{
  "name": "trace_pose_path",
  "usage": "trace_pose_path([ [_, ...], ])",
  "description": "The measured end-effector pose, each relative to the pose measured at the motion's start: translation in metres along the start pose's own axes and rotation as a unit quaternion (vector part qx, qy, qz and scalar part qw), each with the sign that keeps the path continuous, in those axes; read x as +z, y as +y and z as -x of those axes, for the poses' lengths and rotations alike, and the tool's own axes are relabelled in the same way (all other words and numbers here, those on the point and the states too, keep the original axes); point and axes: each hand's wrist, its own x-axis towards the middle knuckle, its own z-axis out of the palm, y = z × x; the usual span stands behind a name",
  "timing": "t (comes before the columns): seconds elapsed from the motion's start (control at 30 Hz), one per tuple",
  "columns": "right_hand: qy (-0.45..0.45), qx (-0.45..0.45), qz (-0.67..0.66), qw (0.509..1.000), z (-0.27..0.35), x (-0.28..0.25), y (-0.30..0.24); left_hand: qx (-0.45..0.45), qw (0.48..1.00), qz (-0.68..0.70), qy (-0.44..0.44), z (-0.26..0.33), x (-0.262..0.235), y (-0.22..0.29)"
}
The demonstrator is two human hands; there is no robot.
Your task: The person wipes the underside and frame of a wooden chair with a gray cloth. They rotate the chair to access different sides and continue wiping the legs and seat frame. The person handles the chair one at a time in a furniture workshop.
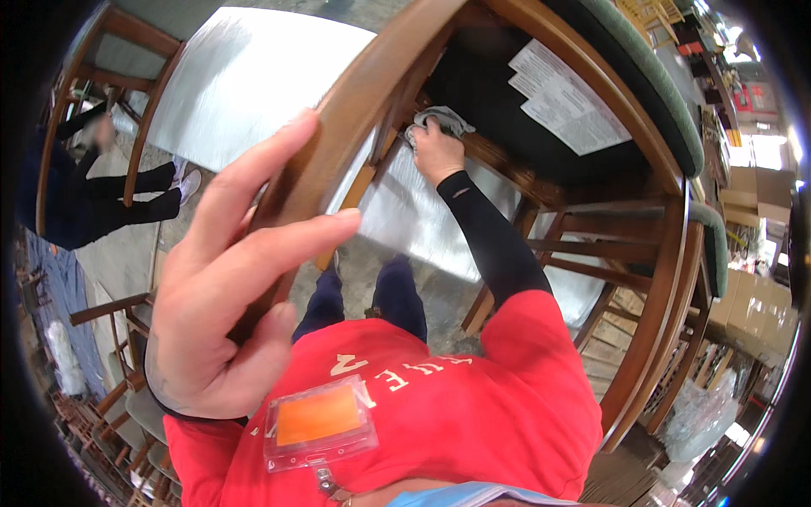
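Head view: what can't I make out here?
All in the head view:
Part of the grey cloth: hidden by the right hand.
Upper end of the tilted chair: cut off by the upper edge.
Print on the white labels: too small to read.

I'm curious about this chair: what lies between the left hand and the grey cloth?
In the head view, the chair's brown wooden frame lies between the left hand and the grey cloth.

The right hand (439, 155) partly hides the grey cloth (454, 121), and the top edge crops the chair (486, 93).
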Motion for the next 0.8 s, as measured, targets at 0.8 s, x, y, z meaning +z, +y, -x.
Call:
trace_pose_path([
  [0.8, -0.018, -0.125, -0.061, 0.990, -0.011, -0.034, 0.020, -0.009, 1.000, 0.017, 0.015, 0.003, 0.003, 0.004],
])
